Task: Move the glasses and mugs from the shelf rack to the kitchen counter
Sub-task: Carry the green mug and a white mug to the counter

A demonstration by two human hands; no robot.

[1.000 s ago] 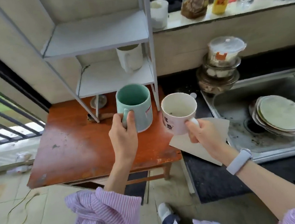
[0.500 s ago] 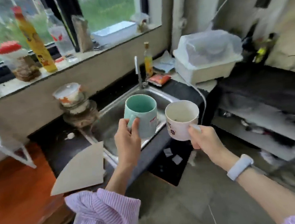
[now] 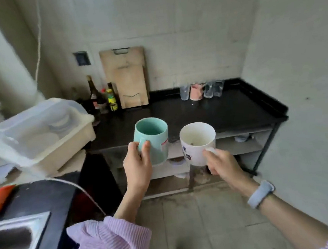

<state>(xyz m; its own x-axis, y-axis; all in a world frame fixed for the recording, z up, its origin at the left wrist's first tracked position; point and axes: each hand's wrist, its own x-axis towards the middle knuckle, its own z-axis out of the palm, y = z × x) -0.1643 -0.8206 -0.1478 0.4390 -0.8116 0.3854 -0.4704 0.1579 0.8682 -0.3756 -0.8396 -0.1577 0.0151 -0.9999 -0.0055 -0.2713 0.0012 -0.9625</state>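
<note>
My left hand (image 3: 138, 166) grips the handle of a teal mug (image 3: 154, 139), held upright in the air. A white mug (image 3: 197, 145) with blue print hangs beside it, its handle in my right hand (image 3: 223, 163). Both mugs hover just in front of the near edge of the black kitchen counter (image 3: 227, 110). At the counter's back stand several clear glasses (image 3: 212, 89) and a pink mug (image 3: 196, 92). The shelf rack is out of view.
Wooden cutting boards (image 3: 129, 79) lean on the back wall beside sauce bottles (image 3: 111, 97). A white plastic dish bin (image 3: 43, 133) sits at left. A steel sink (image 3: 12, 241) is at the lower left. Open shelves (image 3: 240, 147) run under the counter.
The view has swung right, from the shelf rack past the sink to the black counter. Both mugs stay in my hands at about the same height.
</note>
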